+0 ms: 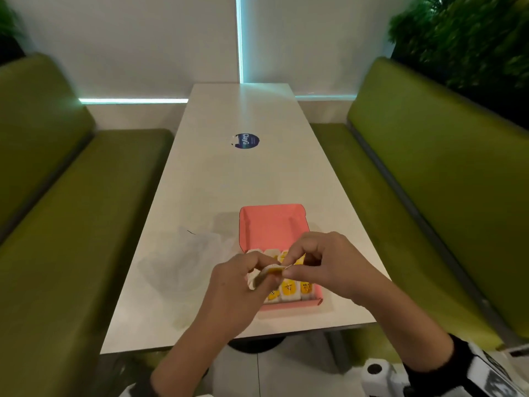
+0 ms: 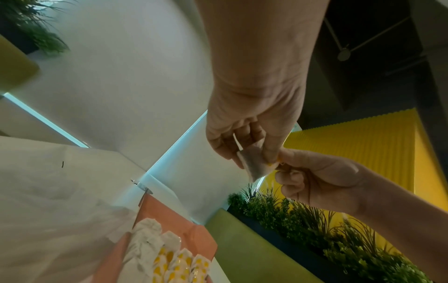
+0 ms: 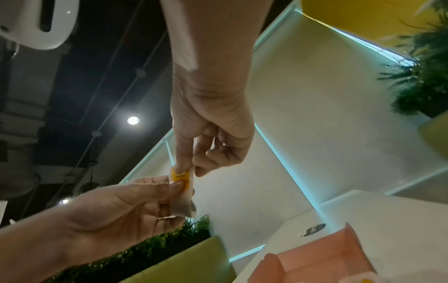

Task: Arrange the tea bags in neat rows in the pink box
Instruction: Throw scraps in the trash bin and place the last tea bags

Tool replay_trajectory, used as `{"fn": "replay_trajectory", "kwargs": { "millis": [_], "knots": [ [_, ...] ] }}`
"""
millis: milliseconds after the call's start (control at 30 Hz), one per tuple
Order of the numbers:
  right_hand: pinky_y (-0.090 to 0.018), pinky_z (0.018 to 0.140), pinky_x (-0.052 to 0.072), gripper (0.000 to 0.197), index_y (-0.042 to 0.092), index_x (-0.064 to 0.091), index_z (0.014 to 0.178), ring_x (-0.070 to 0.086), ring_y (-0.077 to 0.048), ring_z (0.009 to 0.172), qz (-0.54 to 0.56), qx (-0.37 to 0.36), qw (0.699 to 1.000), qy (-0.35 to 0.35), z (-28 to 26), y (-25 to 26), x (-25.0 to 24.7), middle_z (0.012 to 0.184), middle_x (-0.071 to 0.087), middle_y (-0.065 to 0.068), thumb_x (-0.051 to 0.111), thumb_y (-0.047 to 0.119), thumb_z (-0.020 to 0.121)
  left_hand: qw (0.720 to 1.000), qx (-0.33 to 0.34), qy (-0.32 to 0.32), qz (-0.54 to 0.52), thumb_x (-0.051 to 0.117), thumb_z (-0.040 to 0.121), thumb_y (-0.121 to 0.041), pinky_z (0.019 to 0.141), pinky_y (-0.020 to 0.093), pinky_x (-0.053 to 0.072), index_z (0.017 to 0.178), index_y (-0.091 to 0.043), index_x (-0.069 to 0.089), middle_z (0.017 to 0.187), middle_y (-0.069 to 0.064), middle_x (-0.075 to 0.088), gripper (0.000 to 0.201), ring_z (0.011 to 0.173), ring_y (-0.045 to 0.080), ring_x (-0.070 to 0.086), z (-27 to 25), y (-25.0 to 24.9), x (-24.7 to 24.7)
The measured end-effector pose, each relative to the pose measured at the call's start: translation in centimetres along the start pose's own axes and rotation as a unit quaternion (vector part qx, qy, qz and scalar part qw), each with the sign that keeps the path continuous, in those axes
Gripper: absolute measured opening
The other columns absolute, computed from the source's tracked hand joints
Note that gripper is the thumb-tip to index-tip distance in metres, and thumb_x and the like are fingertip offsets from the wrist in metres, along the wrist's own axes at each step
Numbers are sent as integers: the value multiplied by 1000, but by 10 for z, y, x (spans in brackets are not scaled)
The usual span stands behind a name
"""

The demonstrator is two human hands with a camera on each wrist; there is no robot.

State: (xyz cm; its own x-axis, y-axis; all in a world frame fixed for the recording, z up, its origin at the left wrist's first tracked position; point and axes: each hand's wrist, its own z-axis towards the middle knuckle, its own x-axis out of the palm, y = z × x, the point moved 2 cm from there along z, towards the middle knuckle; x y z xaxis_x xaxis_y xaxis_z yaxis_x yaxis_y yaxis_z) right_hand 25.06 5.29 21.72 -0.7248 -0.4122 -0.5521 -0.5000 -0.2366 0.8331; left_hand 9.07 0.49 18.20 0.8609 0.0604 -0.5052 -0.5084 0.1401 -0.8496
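A single tea bag [image 1: 274, 270] is pinched between the left hand [image 1: 243, 282] and the right hand [image 1: 323, 267], fingers of both curled onto it, just above the pink box [image 1: 272, 224]. Inside the box, rows of tea bags [image 1: 289, 290] are seen laid at its near end; its far part is bare, so the task is judged partly done. A clear plastic bag [image 1: 183, 262] lies left of the box.

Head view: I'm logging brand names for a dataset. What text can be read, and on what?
"ClayG": round blue sticker on the white table.
Yellow labels on the tea bags in the pink box: print blurred, unreadable.
Held tea bag: tag print too small.
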Motion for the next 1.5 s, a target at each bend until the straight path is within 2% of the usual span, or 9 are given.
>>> {"fn": "replay_trajectory", "kwargs": {
  "millis": [267, 400, 500, 633, 833, 967, 1167, 1333, 1500],
  "knots": [
    [-15, 59, 44, 7, 16, 70, 73, 51, 0, 58, 72, -16, 997, -18, -8, -18, -20, 89, 65, 1, 72, 13, 79, 997, -30, 3, -72, 72, 79, -11, 67, 9, 46, 88, -39, 63, 62, -16, 68, 30, 63, -1, 61, 1, -8, 7],
    [-16, 63, 45, 15, 21, 65, 69, 52, 1, 63, 35, -25, 998, 54, -12, -21, -28, 96, 62, 8, 71, 13, 81, 992, -36, 11, -119, 67, 83, -17, 64, 19, 50, 79, -27, 68, 65, -4, 69, 11, 63, 9, 62, 2, -10, 12],
    [-9, 64, 41, 21, 28, 60, 67, 53, 3, 68, -84, -18, 987, 139, -14, -23, -33, 100, 59, 16, 71, 16, 80, 991, -39, -11, -127, 67, 83, -20, 55, 15, 42, 71, -25, 68, 60, -9, 60, 13, 57, 3, 51, 1, -10, 13],
    [-8, 63, 42, 25, 31, 55, 63, 54, 4, 72, -160, -21, 981, 105, -15, -26, -42, 99, 60, 20, 68, 17, 79, 988, -57, -30, -137, 68, 82, -17, 59, 13, 47, 70, -25, 68, 69, -8, 68, 14, 66, 4, 62, 2, -11, 11],
    [-15, 60, 43, 33, 36, 59, 64, 56, -4, 63, -27, -78, 996, 27, -22, -17, -48, 90, 66, 12, 72, 8, 77, 989, -61, -35, -133, 63, 86, -19, 74, 34, 56, 87, -26, 70, 79, -7, 72, 10, 76, 16, 67, 0, -15, 14],
    [-21, 62, 46, 17, 35, 67, 68, 55, -25, 68, 77, -112, 988, 75, -28, -14, -42, 91, 59, 11, 74, 19, 70, 986, -57, -49, -149, 63, 86, -19, 77, 42, 55, 83, -26, 70, 76, -2, 71, 10, 76, 22, 66, -2, -19, 14],
    [-17, 67, 43, 14, 28, 71, 79, 48, -5, 65, 15, -109, 981, 162, -34, -15, -30, 96, 45, 13, 73, 15, 76, 986, -15, -51, -157, 62, 86, -20, 70, 22, 55, 82, -22, 66, 69, -3, 71, 6, 67, 12, 68, -8, -29, 14],
    [-15, 62, 41, 23, 31, 70, 65, 50, -1, 63, -50, -31, 998, 28, -28, -13, -29, 92, 52, 3, 61, 34, 86, 987, -5, -87, -138, 63, 76, -35, 65, 22, 56, 79, -35, 64, 75, -14, 70, 3, 70, 5, 65, -11, -29, 11],
    [-20, 64, 40, 23, 16, 76, 71, 51, -2, 62, -120, 15, 992, -47, -25, -10, -22, 88, 60, 8, 62, 27, 87, 991, 2, -49, -121, 68, 81, -22, 67, 23, 56, 80, -34, 66, 77, -14, 71, 13, 72, 7, 66, -14, -28, 11]
  ]
}}
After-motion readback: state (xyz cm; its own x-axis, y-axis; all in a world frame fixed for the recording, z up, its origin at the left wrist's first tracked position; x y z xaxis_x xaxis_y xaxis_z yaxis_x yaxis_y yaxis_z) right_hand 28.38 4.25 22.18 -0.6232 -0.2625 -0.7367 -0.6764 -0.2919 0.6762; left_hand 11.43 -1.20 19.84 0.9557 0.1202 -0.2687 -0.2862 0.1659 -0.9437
